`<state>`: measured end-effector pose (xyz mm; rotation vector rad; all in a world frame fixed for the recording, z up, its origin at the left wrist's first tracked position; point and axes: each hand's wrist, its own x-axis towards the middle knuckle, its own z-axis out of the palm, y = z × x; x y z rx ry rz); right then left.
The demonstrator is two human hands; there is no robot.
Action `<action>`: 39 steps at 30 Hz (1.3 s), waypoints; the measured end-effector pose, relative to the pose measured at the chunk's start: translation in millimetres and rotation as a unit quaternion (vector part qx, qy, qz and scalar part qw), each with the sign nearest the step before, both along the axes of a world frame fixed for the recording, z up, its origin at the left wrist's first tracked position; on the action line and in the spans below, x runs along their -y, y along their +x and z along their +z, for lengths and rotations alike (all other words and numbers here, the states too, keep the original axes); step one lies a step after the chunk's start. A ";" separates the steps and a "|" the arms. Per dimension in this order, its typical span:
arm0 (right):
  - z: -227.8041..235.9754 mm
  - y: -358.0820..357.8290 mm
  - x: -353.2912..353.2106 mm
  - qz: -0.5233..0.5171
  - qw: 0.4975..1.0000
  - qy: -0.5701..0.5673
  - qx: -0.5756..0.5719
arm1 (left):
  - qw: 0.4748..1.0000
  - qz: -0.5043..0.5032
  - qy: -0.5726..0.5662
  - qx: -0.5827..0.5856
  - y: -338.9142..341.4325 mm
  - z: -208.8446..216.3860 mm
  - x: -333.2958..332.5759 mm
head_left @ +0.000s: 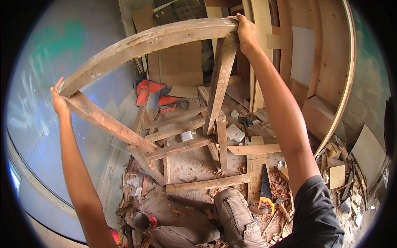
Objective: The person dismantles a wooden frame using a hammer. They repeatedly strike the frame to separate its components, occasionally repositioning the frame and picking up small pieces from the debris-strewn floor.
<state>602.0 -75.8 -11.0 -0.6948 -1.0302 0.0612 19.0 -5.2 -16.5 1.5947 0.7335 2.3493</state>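
I hold a rough wooden trestle frame up in front of me by its thick top beam [149, 43], which runs from lower left to upper right. My left hand [59, 101] grips the beam's left end where a slanted leg [109, 122] joins it. My right hand [246, 33] is closed over the beam's right end, above a second leg [219, 80]. Cross braces [178, 146] tie the legs together lower down. My bent knee in grey trousers [233, 215] shows below the frame.
A hand saw with an orange handle [265, 188] and a hammer [282, 206] lie on the dusty floor at right. A loose plank [209, 182], wood offcuts [337, 175], a red tin can [144, 221], orange cloth [151, 91] and leaning plywood boards [314, 62] surround me.
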 end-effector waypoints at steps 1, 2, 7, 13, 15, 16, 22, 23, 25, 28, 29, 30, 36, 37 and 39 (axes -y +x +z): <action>-0.4 -1.5 -4.6 0.009 0.999 0.026 -0.025 | 1.000 0.018 -0.005 -0.003 -1.5 0.2 0.3; 0.8 -8.3 -6.1 -0.025 0.999 0.014 -0.019 | 1.000 -0.005 0.014 -0.014 -15.5 4.1 -1.0; -2.0 1.4 -24.2 -0.103 0.994 0.010 0.044 | 0.994 0.055 0.071 -0.070 -42.5 10.5 -25.0; 21.0 37.4 -14.0 0.066 0.994 -0.073 0.056 | 0.999 0.042 0.006 -0.015 20.1 2.9 14.4; 12.4 14.0 -7.0 0.084 0.994 -0.046 0.047 | 0.999 0.046 -0.020 -0.008 16.2 5.1 17.2; 7.6 2.5 -5.2 0.093 0.994 -0.034 0.041 | 0.998 0.049 -0.034 -0.005 9.7 5.8 17.6; 14.9 21.9 -8.4 0.099 0.993 -0.050 0.029 | 0.998 -0.021 -0.065 -0.016 5.6 7.7 15.0; 15.5 27.1 -8.9 0.091 0.994 -0.046 0.039 | 0.997 -0.034 -0.069 -0.019 8.6 6.6 16.1; 12.8 36.9 -14.6 0.120 0.989 -0.049 0.064 | 0.993 -0.047 -0.105 -0.040 2.6 6.3 23.1; 9.9 23.5 3.2 0.138 0.979 -0.121 0.093 | 0.973 -0.173 -0.136 -0.064 -9.0 5.5 40.9; 15.5 24.2 11.8 0.135 0.973 -0.141 0.119 | 0.973 -0.167 -0.158 -0.038 -18.1 9.8 39.2; 23.4 33.5 14.2 0.148 0.965 -0.165 0.140 | 0.969 -0.186 -0.161 -0.031 -16.2 11.2 42.8; 42.6 35.1 3.5 0.254 0.942 -0.215 0.034 | 0.964 -0.153 -0.216 -0.013 10.6 35.4 49.0; 41.2 31.7 0.9 0.155 0.969 -0.193 -0.027 | 0.969 -0.101 -0.228 -0.001 15.1 35.9 44.9; 34.8 23.0 -2.2 0.126 0.975 -0.174 -0.061 | 0.974 -0.062 -0.215 0.019 16.9 34.3 40.5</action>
